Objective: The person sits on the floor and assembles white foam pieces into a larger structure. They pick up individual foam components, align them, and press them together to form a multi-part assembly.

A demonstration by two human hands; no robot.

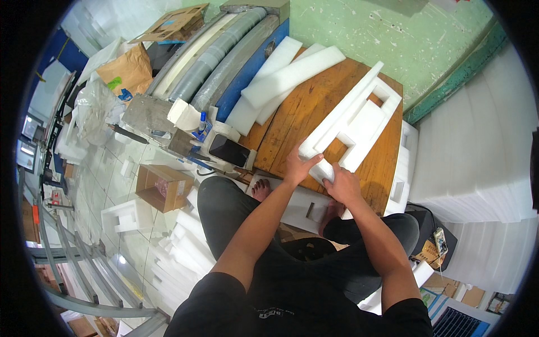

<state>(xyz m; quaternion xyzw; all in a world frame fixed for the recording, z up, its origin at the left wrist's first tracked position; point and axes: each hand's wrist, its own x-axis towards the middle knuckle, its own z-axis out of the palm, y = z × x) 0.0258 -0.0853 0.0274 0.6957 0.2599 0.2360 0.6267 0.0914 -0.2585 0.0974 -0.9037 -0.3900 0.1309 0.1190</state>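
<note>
A long white foam piece with rectangular cutouts [365,121] lies slanted over the wooden table [292,121], its near end toward me. My left hand [300,167] grips the left corner of that near end, thumb laid along the edge. On the near right corner, my right hand [342,184] has its fingers closed around the foam, the thumb pointing up. Both hands hold the same piece; the fingers underneath are hidden. Several plain white foam strips [295,76] lie crossed over one another at the table's far left.
Left of the table stands a machine with long grey rollers [219,53]; a black phone [229,149] rests near it. A cardboard box [163,187] and loose foam pieces [185,247] are on the tiled floor. Tall stacked white foam sheets [477,140] stand at the right.
</note>
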